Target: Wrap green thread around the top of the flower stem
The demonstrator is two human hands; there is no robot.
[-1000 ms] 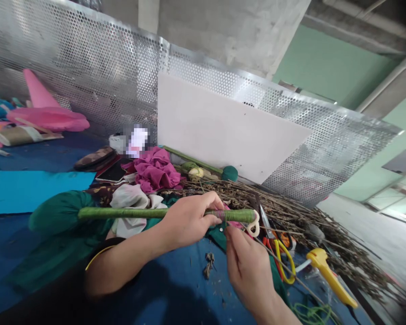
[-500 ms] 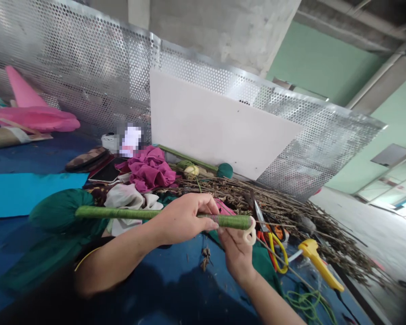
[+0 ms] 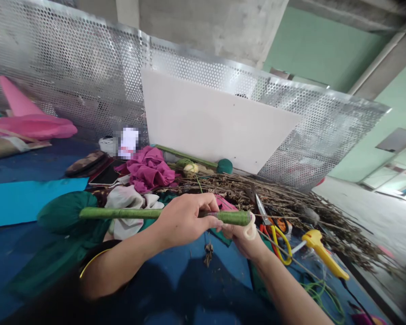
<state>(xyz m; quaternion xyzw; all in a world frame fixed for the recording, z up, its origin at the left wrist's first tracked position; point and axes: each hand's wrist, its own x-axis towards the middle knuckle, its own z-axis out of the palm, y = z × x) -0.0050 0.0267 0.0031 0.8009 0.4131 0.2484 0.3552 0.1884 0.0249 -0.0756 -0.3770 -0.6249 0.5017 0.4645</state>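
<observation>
Wearer's own arms: dark sleeve, yellow edge line, bare hands.
Left side: black or near-black sleeve (image 3: 59,289), loose at the opening, ending around the elbow; thin bright yellow line (image 3: 89,263) curving along its edge (piping or a separate band, cannot tell which). Cloth reads plain and matte, its folds lost in shadow toward the lower left corner. Left forearm (image 3: 135,257) bare from elbow to wrist, left hand (image 3: 184,221) ungloved. Right forearm (image 3: 287,277) bare as far as the view shows, right hand (image 3: 245,239) likewise ungloved, fingers partly hidden.
</observation>
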